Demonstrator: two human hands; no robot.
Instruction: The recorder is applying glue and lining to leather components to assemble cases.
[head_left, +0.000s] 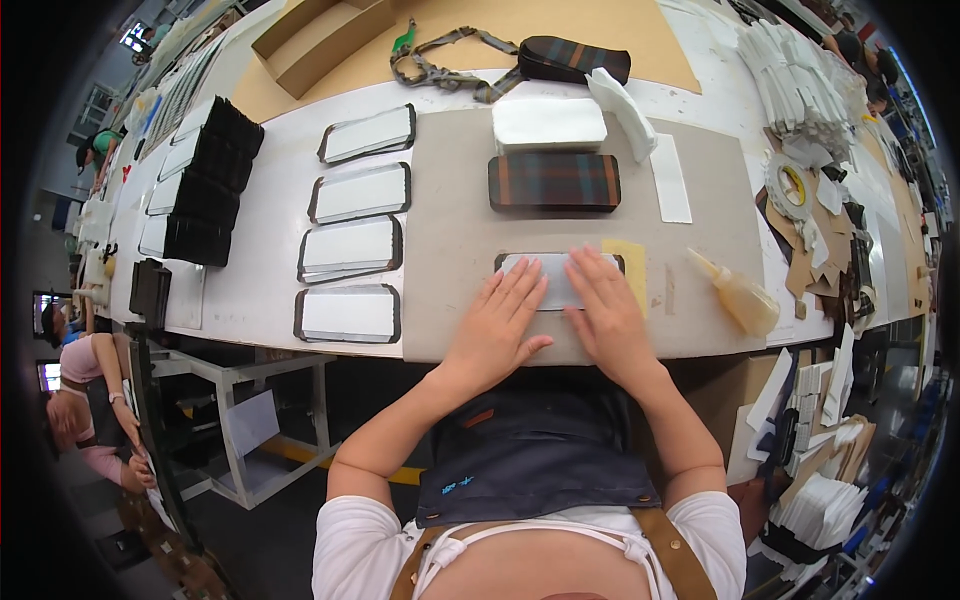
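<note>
My left hand (500, 322) and my right hand (610, 315) both lie flat, fingers stretched out, on a small rectangular panel (557, 290) with a pale grey-white face and dark edges. The hands hide much of its surface. Under and beside its right end is a piece of yellow paper (632, 272). Just beyond the panel sits a stack of dark plaid fabric pieces (553, 182), with a pile of white padding pieces (548, 124) behind it. A white strip (671, 180) lies to the right of these. To the right of my right hand, a squeeze bottle (745, 298) of yellowish liquid leans over, its nozzle pointing left.
Several white-faced, dark-edged panels (348, 313) form a column at left, with black stacks (205, 205) beyond. A cardboard box (320, 45), a plaid strap (450, 42) and a plaid pouch (575, 62) lie at the back. White bundles (790, 75) and a tape roll (792, 190) are right.
</note>
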